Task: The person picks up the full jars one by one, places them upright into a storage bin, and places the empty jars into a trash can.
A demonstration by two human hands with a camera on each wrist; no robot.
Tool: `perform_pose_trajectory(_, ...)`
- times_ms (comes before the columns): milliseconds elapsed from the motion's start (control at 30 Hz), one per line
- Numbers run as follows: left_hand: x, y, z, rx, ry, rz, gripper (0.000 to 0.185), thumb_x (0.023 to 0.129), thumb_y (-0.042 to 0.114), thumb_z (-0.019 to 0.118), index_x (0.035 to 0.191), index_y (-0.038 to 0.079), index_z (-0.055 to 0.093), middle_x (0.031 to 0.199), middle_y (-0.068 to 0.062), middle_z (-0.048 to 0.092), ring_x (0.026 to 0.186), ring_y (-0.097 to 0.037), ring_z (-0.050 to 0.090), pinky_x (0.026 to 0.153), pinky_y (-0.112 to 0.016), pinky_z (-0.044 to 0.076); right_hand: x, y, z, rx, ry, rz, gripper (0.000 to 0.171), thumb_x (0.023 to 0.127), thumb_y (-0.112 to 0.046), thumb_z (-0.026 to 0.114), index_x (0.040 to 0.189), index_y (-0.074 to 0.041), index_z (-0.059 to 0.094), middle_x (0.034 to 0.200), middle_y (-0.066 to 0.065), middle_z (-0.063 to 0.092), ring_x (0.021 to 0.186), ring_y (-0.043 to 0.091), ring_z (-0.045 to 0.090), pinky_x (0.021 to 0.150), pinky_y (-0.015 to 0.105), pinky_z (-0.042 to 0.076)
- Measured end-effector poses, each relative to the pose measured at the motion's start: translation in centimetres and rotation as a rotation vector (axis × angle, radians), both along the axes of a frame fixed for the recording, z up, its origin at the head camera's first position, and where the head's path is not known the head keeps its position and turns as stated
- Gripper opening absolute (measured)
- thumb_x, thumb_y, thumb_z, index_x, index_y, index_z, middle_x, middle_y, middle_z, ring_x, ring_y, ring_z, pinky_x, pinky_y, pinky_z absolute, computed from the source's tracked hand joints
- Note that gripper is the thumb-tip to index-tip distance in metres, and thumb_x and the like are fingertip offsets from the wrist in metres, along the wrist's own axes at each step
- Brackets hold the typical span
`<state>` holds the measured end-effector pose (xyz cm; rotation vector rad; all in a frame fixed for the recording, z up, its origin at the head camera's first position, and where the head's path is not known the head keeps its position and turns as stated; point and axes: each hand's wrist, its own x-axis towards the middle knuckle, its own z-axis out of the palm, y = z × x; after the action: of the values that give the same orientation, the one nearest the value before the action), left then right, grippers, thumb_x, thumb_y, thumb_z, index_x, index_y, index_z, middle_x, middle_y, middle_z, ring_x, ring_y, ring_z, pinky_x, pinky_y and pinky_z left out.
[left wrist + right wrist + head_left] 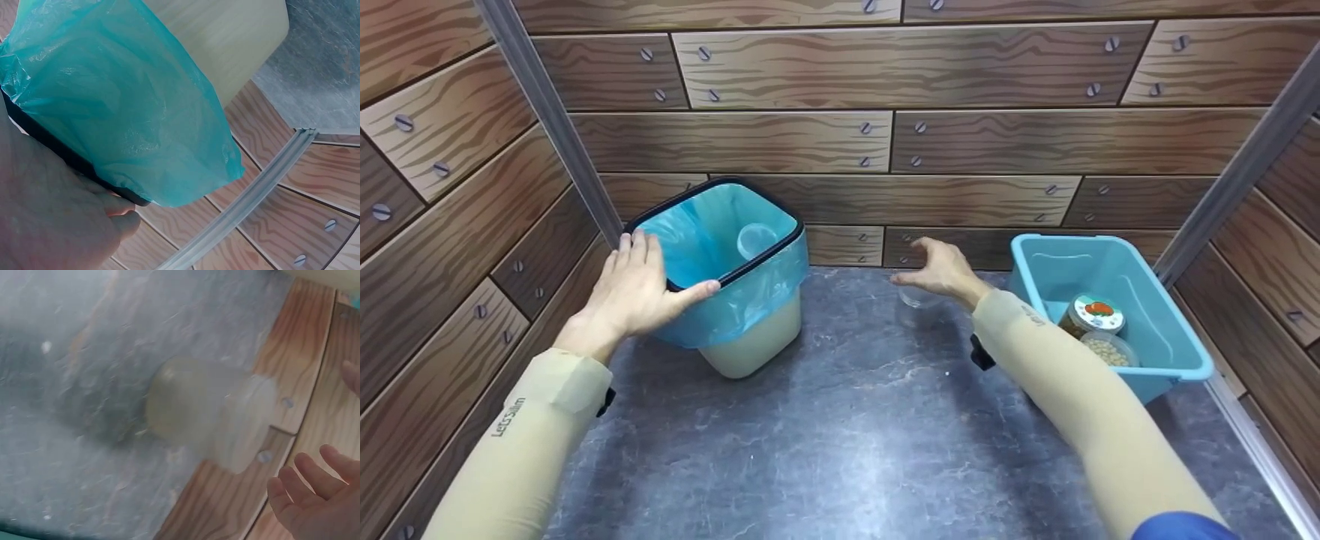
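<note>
A cream waste bin (pixel 750 341) lined with a blue bag (pixel 701 232) stands at the back left of the grey floor. My left hand (pixel 636 289) lies on its near left corner, fingers straight along the black rim (pixel 750 262) and thumb across the front. The left wrist view shows the palm against the rim (pixel 67 160) and the bag (pixel 124 101). A clear round piece (pixel 755 240) lies inside the bag. My right hand (pixel 937 268) hovers with fingers spread, holding nothing. Just beneath it is a clear plastic jar (pixel 919 298), blurred in the right wrist view (pixel 202 410) and apart from the fingers (pixel 306 486).
A blue plastic tub (pixel 1147 300) at the right holds a jar with a printed lid (pixel 1093 315) and a container of pale round bits (pixel 1110 349). Wood-patterned walls (pixel 885 142) with metal corner posts (pixel 551 112) close in the back and both sides.
</note>
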<state>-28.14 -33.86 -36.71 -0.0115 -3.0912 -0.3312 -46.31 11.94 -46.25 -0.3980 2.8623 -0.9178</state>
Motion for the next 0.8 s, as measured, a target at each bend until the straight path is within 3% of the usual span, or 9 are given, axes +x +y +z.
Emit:
perform_pose_trajectory(400,0.0,0.0,0.0,0.009,0.004,-0.004,0.144,0.096,0.096,0.048,0.173,-0.017,0.003,0.182,-0.044,0.000,0.170,-0.067,0.000,0.138,-0.077,0.008,-0.1,2.4,-3.0,0.036,-0.127,-0.031,0.115,0.087,-0.047,0.096,0.171,0.004,0.036,0.171,0.031,0.048,0.159,0.050,0.048,0.131,0.063,0.044)
perform_pose_trajectory(667,0.0,-0.2,0.0,0.003,0.006,-0.002,0.145,0.095,0.097,0.048,0.172,-0.017,0.002,0.182,-0.044,-0.001,0.170,-0.068,-0.001,0.138,-0.078,0.008,0.3,2.6,-4.7,0.038,-0.104,-0.061,0.100,0.087,-0.042,0.096,0.160,0.006,0.048,0.157,0.032,0.061,0.145,0.048,0.060,0.123,0.061,0.052)
perform_pose_trajectory(800,0.0,-0.1,-0.1,-0.002,0.009,-0.004,0.145,0.095,0.097,0.047,0.172,-0.017,0.003,0.181,-0.045,0.000,0.169,-0.068,0.000,0.138,-0.078,0.008,0.5,2.5,-5.4,-0.005,-0.119,-0.100,0.100,0.088,-0.041,0.096,0.163,0.003,0.046,0.160,0.031,0.058,0.148,0.048,0.058,0.125,0.061,0.050)
